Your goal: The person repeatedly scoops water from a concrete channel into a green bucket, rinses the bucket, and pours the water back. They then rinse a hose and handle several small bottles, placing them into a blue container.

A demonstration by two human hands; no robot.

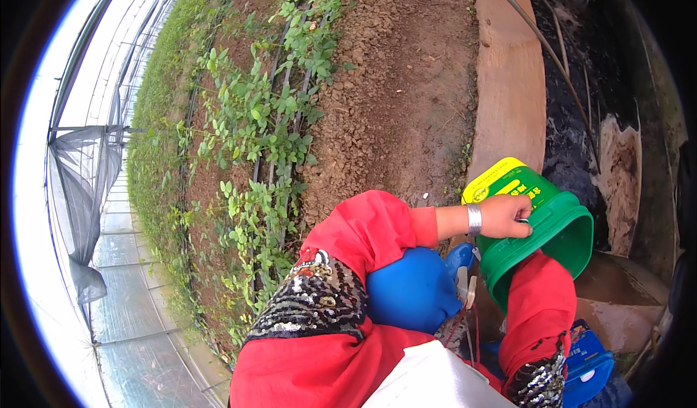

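A green plastic bucket with a yellow base end is tipped on its side, its mouth facing down toward me. My left hand is closed at the bucket's upper side near the rim, with a silver bracelet on the wrist. Into the mouth reaches my right arm, in a red sleeve. My right hand is out of view, hidden inside the bucket. Printed writing covers the bucket's side. Below the left forearm is a bent knee in blue. Red and white cords hang beside it.
A blue plastic container stands at the lower right. Along the right runs a dark, wet pit edged by a reddish-brown ledge, crossed by a hose. Bare soil, leafy plants and drip lines lie left, inside plastic-film walls.
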